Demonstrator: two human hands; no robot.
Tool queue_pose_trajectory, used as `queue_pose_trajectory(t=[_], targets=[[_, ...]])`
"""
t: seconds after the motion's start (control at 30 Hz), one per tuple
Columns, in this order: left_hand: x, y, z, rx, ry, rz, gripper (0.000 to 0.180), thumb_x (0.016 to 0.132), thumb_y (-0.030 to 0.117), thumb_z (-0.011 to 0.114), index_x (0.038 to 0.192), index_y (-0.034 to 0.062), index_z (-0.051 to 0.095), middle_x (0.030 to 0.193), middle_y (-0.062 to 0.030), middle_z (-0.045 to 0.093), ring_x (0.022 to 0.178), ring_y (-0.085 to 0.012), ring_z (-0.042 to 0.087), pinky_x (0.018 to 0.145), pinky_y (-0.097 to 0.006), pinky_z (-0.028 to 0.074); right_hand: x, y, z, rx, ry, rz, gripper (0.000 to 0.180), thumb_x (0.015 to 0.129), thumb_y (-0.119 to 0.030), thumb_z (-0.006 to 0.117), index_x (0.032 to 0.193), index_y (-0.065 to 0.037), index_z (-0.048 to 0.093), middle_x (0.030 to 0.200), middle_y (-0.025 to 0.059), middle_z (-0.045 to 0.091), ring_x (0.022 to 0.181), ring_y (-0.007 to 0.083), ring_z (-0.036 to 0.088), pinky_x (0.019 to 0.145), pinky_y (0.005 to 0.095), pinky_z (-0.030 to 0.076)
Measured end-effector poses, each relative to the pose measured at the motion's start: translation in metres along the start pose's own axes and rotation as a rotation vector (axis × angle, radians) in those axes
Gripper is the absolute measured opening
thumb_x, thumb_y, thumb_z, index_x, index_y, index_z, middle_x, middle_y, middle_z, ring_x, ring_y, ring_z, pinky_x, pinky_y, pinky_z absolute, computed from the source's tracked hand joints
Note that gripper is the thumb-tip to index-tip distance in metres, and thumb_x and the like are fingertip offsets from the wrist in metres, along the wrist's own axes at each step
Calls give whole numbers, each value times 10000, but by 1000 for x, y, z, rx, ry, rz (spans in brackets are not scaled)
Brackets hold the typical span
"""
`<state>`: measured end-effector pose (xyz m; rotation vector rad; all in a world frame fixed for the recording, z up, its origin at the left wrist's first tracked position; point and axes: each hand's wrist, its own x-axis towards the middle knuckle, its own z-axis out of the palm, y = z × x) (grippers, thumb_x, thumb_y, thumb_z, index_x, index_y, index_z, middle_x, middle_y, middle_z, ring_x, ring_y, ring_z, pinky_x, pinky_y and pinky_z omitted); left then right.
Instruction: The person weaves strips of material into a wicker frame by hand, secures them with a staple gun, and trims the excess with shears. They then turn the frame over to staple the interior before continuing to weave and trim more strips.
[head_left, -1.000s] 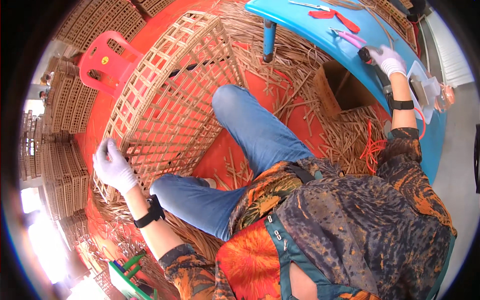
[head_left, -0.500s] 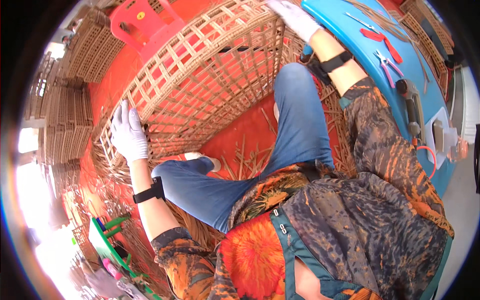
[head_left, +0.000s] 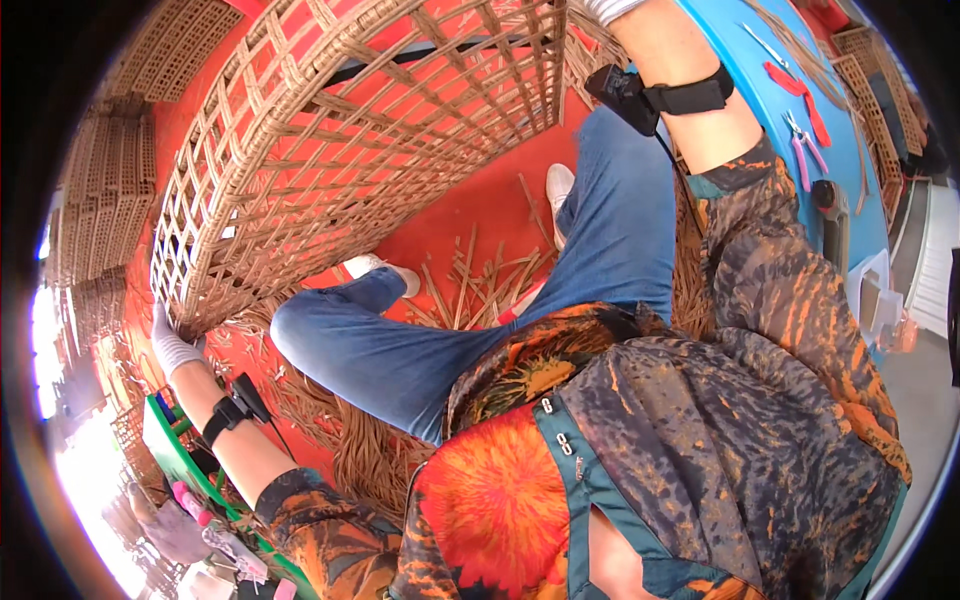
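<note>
A large openwork woven basket (head_left: pixel 243 155) of brown strips leans in front of me, tilted, its open side facing my knees. My left hand (head_left: pixel 172 338), in a white glove, is at the basket's lower left corner; its fingers are partly hidden by the weave and look closed around the edge. At the top, only the white glove cuff of my right hand (head_left: pixel 612 8) shows, near the basket's far right corner; its fingers are cut off by the picture's edge.
Loose strips (head_left: pixel 470 280) lie on the red floor between my feet. On the right, a blue table (head_left: pixel 866 228) bears pink-handled pliers (head_left: pixel 803 165), a red strap (head_left: pixel 800 95) and a handheld tool (head_left: pixel 832 215). Stacked woven panels (head_left: pixel 105 195) stand left, near a green-edged tray (head_left: pixel 165 430).
The basket has come nearer and turned, its left end swinging down and left. My left hand has moved down and left with it. My right hand has mostly left the picture at the top.
</note>
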<state>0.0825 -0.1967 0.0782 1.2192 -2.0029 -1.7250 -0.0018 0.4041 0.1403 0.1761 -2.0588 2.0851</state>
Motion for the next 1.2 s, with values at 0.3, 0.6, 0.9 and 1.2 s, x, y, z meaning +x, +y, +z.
queue_pose_trajectory(t=[0.3,0.6,0.9,1.2], targets=[[-44,12,-12,-448,129,240,681,961,486,525,1456,24,463,1545,-138,425,1426,-345,359,1122,-589,242,-17,-41,-11,29,-51,-329,379,985,-325,588,1208,-30,672,956,50,709,790,98,626,639,253,491],[-43,-175,55,-433,-100,-254,535,987,463,486,1350,74,553,1383,-139,564,1239,-352,549,1070,-531,422,-108,82,-109,-2,229,254,474,988,-489,580,1057,-34,694,976,38,684,866,118,632,774,286,499],[-67,-220,62,-363,-212,-665,510,1000,449,334,1257,106,610,1298,-146,624,1220,-405,540,1029,-674,361,-123,119,-123,-160,387,369,291,915,-340,741,879,-51,741,779,-29,637,684,47,548,647,216,432],[-77,-213,67,-236,-175,-705,580,1002,521,300,1421,184,517,1485,-140,502,1409,-410,386,1118,-695,189,-127,118,-115,-211,430,289,319,926,-350,715,802,-55,708,751,-19,631,668,52,543,646,224,427]])
